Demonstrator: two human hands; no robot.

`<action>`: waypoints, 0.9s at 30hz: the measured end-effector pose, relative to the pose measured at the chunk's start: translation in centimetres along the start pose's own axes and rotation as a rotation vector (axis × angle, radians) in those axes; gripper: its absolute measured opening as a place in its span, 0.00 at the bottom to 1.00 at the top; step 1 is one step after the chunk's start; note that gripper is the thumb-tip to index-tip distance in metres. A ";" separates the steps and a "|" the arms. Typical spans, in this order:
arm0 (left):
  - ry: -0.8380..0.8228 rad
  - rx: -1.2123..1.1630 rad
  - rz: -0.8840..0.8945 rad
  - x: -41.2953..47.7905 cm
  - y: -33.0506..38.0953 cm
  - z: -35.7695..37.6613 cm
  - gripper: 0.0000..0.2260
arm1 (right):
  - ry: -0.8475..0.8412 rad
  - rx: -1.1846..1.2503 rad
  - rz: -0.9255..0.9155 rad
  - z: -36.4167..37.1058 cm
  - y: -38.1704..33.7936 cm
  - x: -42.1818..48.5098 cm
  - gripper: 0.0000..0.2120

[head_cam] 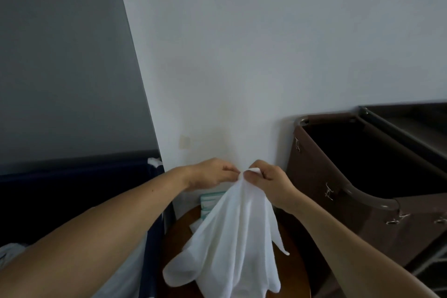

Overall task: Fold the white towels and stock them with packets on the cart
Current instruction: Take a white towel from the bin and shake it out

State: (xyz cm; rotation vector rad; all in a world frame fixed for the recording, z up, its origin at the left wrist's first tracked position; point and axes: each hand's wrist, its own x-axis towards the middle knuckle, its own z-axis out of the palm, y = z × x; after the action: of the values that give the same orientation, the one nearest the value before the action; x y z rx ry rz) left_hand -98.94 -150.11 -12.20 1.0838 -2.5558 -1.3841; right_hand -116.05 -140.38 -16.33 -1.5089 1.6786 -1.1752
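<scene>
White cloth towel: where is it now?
Head view, lower centre: the white cloth towel hangs pinched at its top between the left hand and right hand, above the round brown wooden table, left of the dark brown cart.

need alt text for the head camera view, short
A person's left hand and right hand pinch the top of a white towel that hangs loose over a round wooden table. A teal packet shows behind the towel, and a brown cart stands to the right.
</scene>
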 end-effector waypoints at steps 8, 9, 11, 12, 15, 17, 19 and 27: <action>0.157 -0.121 0.101 -0.1 0.2 0.3 0.06 | -0.015 0.203 0.062 0.4 1.3 -0.2 0.10; 0.188 -0.224 0.125 -0.3 0.8 -0.1 0.07 | -0.030 0.227 0.087 0.5 1.6 -0.2 0.09; 0.258 -0.471 0.184 -0.8 2.2 -1.0 0.07 | -0.056 0.218 0.131 0.6 2.3 -0.6 0.06; 0.310 -0.584 0.209 -1.0 2.9 -1.6 0.05 | -0.062 0.211 0.151 0.5 2.8 -0.7 0.06; 0.449 -0.809 0.261 -1.5 3.0 -3.8 0.04 | -0.045 0.222 0.192 -0.1 3.6 -1.3 0.07; 0.524 -0.637 0.233 -1.9 1.7 -4.8 0.05 | 0.022 0.227 0.190 -0.9 3.4 -1.3 0.08; 0.459 -0.125 0.115 -2.1 -0.5 -5.2 0.11 | 0.077 0.228 0.143 -2.0 2.4 -0.9 0.09; 0.070 -0.169 0.038 -0.7 2.0 -0.6 0.17 | -0.085 0.053 -0.095 -1.8 -3.2 1.8 0.11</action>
State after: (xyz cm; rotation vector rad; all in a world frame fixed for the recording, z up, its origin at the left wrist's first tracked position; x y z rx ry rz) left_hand -99.29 -149.40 -10.12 1.0316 -2.3487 -1.4934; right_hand -116.45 -141.61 -12.49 -1.5981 1.5237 -1.1776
